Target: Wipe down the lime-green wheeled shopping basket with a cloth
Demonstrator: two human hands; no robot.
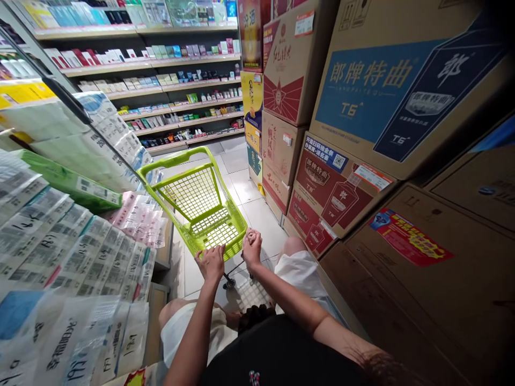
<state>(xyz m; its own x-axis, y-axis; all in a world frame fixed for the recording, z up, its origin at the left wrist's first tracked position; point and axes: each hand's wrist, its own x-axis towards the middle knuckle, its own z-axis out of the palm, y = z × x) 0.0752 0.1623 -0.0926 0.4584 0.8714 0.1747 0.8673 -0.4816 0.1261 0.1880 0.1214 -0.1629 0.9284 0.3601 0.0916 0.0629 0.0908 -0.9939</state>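
We are gripping the near rim of the lime-green plastic mesh cart (197,201) with our left hand (211,262) curled over it, while our right hand (252,247) is closing in a loose fist at the rim's near right corner, steering it down the narrow tiled aisle (257,212). Glossy tissue packs (76,236) are crowding one side and matte cardboard liquor cartons (341,187) the other.

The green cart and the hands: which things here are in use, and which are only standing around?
In use:
- green shopping cart, empty
- left hand, on its near rim
- right hand, at its near rim

Only around:
- stacked cardboard boxes
- wrapped paper packs
- far shelves
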